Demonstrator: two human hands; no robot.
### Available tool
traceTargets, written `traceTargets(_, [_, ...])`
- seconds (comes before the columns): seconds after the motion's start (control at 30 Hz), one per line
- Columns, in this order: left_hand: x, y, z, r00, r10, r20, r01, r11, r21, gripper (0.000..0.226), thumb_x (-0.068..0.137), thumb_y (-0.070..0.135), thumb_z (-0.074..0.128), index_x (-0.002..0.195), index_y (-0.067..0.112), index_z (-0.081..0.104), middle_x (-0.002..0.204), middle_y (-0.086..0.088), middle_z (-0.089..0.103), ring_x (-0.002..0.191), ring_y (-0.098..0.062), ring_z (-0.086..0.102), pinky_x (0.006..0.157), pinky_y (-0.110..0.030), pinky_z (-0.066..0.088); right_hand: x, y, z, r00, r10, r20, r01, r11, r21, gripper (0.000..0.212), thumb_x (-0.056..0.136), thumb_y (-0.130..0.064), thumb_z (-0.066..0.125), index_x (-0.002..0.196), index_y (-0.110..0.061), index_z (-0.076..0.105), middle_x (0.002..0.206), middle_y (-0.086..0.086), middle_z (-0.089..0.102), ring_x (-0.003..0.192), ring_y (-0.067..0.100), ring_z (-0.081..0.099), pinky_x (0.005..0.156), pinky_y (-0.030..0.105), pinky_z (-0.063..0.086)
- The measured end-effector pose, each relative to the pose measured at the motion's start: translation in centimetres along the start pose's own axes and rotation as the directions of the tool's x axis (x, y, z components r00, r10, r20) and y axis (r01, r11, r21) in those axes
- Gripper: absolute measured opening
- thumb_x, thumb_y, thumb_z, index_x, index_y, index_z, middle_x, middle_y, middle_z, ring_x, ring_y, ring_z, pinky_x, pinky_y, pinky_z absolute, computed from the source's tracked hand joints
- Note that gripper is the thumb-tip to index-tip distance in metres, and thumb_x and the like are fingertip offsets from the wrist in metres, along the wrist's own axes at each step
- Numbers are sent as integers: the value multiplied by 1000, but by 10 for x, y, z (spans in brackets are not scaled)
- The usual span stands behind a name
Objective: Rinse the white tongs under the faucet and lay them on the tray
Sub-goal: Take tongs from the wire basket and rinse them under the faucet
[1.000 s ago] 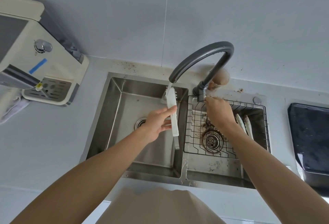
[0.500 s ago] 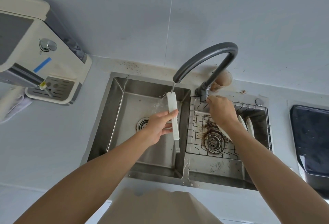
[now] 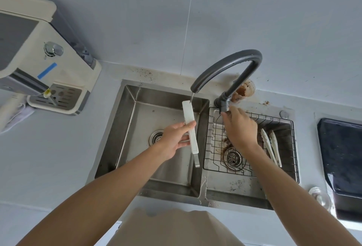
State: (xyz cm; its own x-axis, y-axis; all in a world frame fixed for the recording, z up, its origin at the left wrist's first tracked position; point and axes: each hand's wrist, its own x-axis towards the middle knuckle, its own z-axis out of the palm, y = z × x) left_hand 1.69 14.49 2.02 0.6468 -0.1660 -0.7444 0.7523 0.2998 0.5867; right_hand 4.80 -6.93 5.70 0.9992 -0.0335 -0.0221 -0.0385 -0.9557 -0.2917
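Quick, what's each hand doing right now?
Left hand: holding the white tongs under the faucet.
Right hand: fingers at the faucet base, grip unclear.

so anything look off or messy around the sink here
Yes. Brown residue is smeared around the right basin's drain under the wire rack, with specks along the sink's back rim. A cup behind the faucet is coated in brown grime.
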Motion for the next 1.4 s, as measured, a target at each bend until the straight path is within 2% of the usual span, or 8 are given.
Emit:
traceTargets(0.1, [1, 1, 2, 999, 29, 19, -29, 1000, -8, 49, 90, 28, 80, 134, 14, 65, 118, -10, 76, 111, -27, 73, 103, -42, 57, -21, -22, 4, 986, 77, 151, -118, 950, 289, 45, 106, -53, 49, 110, -13, 70, 84, -1, 73, 76, 20, 69, 72, 39, 59])
traceTargets(0.2, [1, 0, 3, 998, 57, 35, -59, 998, 37, 47, 88, 36, 81, 130, 19, 68, 119, -6, 77, 113, -25, 74, 109, -45, 51, -36, -36, 15, 806, -17, 591, -400, 721, 566, 52, 107, -58, 44, 111, -16, 74, 99, 2, 79, 93, 19, 76, 88, 43, 63])
traceTargets(0.27, [1, -1, 3, 998, 61, 14, -62, 996, 71, 45, 85, 42, 81, 124, 23, 71, 117, -3, 77, 116, -24, 72, 112, -49, 48, -43, -37, 22, 751, -65, 657, -463, 658, 594, 48, 107, -55, 48, 119, -15, 72, 108, 8, 79, 101, 26, 76, 92, 44, 62])
traceTargets(0.57, [1, 3, 8, 997, 79, -3, -78, 983, 165, 31, 91, 36, 76, 120, 27, 71, 117, -4, 77, 113, -22, 71, 102, -42, 53, -64, -21, 37, 775, -5, 632, -512, 582, 632, 43, 97, -48, 71, 116, -9, 72, 94, 4, 78, 75, 24, 76, 79, 54, 62])
traceTargets(0.8, [6, 24, 16, 919, 331, -212, -269, 923, 274, 9, 93, 10, 69, 95, 9, 77, 97, -16, 78, 89, -20, 75, 81, -37, 66, -73, -10, 46, 952, 53, 301, -150, 940, 308, 29, 98, -45, 67, 104, -16, 63, 82, 1, 68, 68, 27, 67, 62, 49, 59])
traceTargets(1.13, [6, 35, 9, 943, 231, -241, -228, 973, 40, 4, 93, 10, 74, 95, 12, 76, 94, -13, 80, 88, -22, 80, 75, -30, 65, -68, -17, 43, 987, 25, 161, -75, 947, 311, 26, 95, -37, 74, 100, -15, 59, 79, -3, 60, 61, 21, 59, 56, 38, 50])
traceTargets(1.3, [18, 32, -6, 942, 139, -306, -175, 980, -95, 29, 104, 30, 60, 118, 6, 68, 107, -14, 77, 98, -26, 77, 73, -30, 65, -61, -15, 37, 869, 73, 489, -433, 590, 681, 13, 94, -28, 77, 105, -22, 77, 82, 8, 70, 68, 22, 66, 58, 41, 62])
traceTargets(1.4, [26, 30, -11, 940, 133, -314, -154, 987, -44, 29, 104, 19, 58, 125, 2, 67, 112, -14, 77, 100, -27, 77, 81, -34, 65, -62, -16, 32, 799, 19, 600, -560, 387, 733, 20, 99, -26, 71, 91, -9, 77, 85, 13, 66, 63, 19, 60, 51, 34, 50])
